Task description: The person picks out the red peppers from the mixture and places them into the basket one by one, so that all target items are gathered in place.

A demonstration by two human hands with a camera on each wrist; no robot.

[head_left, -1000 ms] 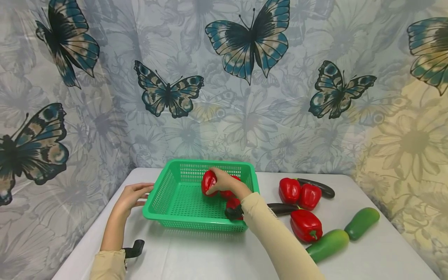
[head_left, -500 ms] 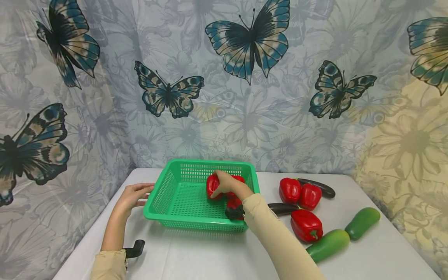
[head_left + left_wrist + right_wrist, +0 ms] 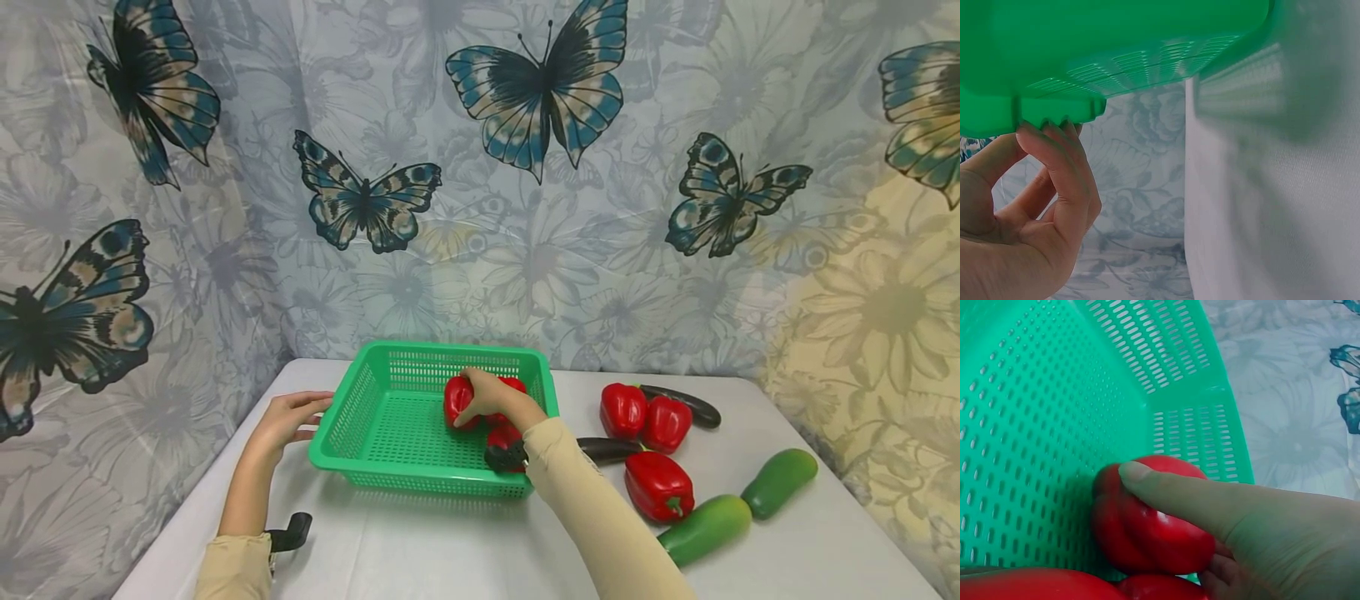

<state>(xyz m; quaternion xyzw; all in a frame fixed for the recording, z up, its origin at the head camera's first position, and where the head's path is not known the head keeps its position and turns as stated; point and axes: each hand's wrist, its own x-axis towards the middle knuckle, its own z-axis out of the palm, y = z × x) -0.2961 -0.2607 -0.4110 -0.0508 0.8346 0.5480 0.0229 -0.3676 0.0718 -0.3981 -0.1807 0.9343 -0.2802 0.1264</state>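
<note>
The glossy, red, blocky bell pepper (image 3: 1154,544) is inside the rectangular green perforated plastic basket (image 3: 397,427), toward its far right; whether its underside bears on the floor is hard to tell. The right hand (image 3: 486,398) has its grip pinching this pepper, thumb laid across the near side, other fingers mostly hidden. The left hand (image 3: 285,421) has a loosely spread grip, fingertips touching the basket's left rim.

The pepper looks light and fairly stiff, with a smooth skin that could slip under a fingertip hold; its shine suggests it may be artificial. Taking it around the widest part, thumb opposite fingers, seems surest, the grooves between lobes giving some purchase.

Counted: one basket; three red peppers visible in it, including the held one; three more red peppers (image 3: 660,487) on the white surface (image 3: 420,550), right of the basket; two long dark eggplants (image 3: 682,407); two oblong green vegetables (image 3: 780,483), kind unclear.
</note>
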